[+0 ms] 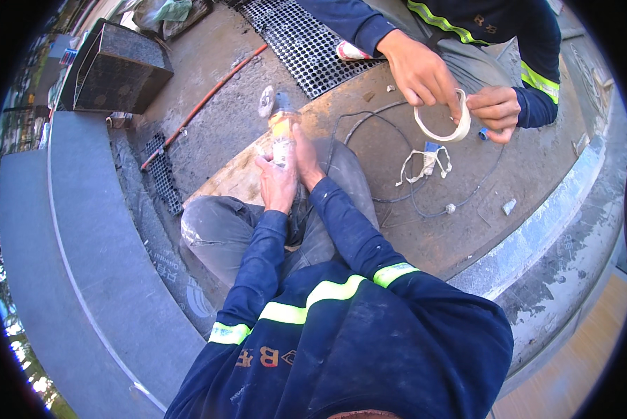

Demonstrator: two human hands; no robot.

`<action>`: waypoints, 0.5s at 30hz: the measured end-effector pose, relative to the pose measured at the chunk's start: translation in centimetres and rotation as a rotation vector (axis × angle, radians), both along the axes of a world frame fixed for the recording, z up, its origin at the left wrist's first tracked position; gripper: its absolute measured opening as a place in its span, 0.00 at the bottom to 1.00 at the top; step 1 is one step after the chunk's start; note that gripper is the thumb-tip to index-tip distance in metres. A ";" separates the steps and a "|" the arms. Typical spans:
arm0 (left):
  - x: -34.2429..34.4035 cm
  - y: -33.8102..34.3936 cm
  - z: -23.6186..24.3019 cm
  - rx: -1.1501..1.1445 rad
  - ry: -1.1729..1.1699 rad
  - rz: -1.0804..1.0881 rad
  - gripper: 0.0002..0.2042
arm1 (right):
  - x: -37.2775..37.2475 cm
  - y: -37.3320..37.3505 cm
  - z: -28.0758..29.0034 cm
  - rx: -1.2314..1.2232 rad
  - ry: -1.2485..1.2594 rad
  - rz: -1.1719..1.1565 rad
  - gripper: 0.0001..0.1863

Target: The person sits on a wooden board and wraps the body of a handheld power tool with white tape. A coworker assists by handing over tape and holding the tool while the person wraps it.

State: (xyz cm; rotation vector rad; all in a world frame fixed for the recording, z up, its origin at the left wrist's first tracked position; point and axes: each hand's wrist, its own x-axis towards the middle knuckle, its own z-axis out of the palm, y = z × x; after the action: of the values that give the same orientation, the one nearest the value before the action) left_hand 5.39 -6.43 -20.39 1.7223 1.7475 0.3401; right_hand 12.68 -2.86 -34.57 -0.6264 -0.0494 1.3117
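An angle grinder with an orange and white body stands up in front of my folded legs, its round disc at the far end. My left hand is closed around its lower part. On its right side my right hand grips the body too, fingers partly hidden behind it. At the upper right, a co-worker's two hands hold a loop of off-white tape or strap. Below that lies a blue plug or connector with off-white strip tangled around it.
A black cable curls across the floor to my right. A wooden board lies under the grinder. Beyond are a black perforated mat, a reddish rod and a dark metal box. Grey slabs border the left side, a stone curb the right.
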 end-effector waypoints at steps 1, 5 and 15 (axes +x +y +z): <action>-0.1 0.0 -0.1 0.000 -0.002 0.000 0.40 | 0.0 0.0 0.0 -0.003 -0.001 0.005 0.31; -0.3 0.1 -0.3 -0.001 0.008 0.003 0.39 | -0.2 -0.1 1.0 -0.004 0.049 -0.013 0.30; -0.7 0.6 -1.8 0.070 0.021 -0.015 0.39 | -0.4 0.7 -0.2 -0.021 -0.187 -0.030 0.33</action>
State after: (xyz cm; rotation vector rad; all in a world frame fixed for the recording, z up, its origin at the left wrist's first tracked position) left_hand 4.65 -5.85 -22.20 1.7936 1.7556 0.3825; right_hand 12.25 -2.16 -34.76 -0.7641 -0.1791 1.2234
